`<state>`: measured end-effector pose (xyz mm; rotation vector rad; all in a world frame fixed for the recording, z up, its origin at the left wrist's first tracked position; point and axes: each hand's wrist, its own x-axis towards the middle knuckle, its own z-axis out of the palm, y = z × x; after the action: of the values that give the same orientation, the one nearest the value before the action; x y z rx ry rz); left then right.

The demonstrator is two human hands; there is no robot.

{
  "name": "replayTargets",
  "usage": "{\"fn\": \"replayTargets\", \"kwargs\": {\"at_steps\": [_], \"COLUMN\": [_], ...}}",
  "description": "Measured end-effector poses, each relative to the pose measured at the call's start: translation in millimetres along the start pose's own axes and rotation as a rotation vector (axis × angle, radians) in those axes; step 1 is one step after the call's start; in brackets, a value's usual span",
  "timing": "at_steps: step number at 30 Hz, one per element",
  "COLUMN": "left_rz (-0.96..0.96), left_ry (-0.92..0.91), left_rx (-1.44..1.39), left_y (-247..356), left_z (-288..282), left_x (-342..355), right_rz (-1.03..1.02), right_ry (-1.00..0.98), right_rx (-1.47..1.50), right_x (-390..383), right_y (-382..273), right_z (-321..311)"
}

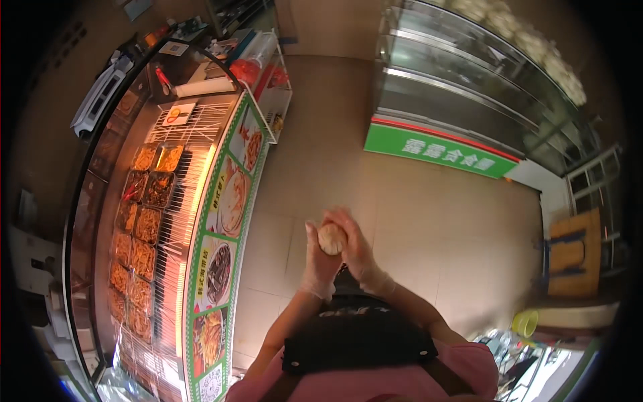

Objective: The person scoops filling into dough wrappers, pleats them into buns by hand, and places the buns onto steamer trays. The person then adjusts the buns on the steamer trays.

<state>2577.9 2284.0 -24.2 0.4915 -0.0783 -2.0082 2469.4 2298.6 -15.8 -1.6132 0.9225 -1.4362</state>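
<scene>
A round, pale beige ball (331,239) with faint creases, looking like a bun or a lump of dough, sits between my hands in front of my body. My left hand (319,266) is closed against its left and lower side, thumb pointing up. From the right, my right hand (359,253) curves round it, with fingers over its far side. Both hands wear thin, see-through gloves. The palms and some fingertips are hidden.
A lit display case (189,221) stands at left, holding several trays of food (143,258). Opposite is a glass-fronted cabinet (442,94) with a green lower panel. A white rack (276,87) stands beyond the case; a wooden board (574,254) is at far right, above a yellow-green container (526,323).
</scene>
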Motion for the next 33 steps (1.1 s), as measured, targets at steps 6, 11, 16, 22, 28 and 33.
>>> {"fn": "replayTargets", "kwargs": {"at_steps": [6,11,16,22,28,33], "left_rz": [0.210,0.159,-0.069,-0.189,-0.218,0.057], "left_ry": [-0.172,-0.255,-0.341,-0.315,-0.232,-0.243], "left_rx": [0.098,0.191,0.092,0.213,0.069,-0.058], "left_y": [93.9,145.9,206.6,259.7,321.1,405.3], "left_z": [67.7,84.7,88.7,154.9,202.9,235.9], "left_x": [204.1,375.5,569.2,789.9,1018.3,1177.3], "right_rz": [0.041,0.064,-0.181,-0.015,0.088,-0.065], "right_ry": [-0.050,-0.281,-0.471,-0.421,-0.445,-0.623], "right_rx": [-0.013,-0.164,-0.443,-0.486,-0.550,-0.513], "right_x": [207.2,375.2,555.1,744.5,940.3,1140.0], "right_y": [79.0,176.8,264.9,336.8,464.9,556.2], "right_z": [-71.1,-108.5,-177.6,-252.1,-328.6,-343.7]}}
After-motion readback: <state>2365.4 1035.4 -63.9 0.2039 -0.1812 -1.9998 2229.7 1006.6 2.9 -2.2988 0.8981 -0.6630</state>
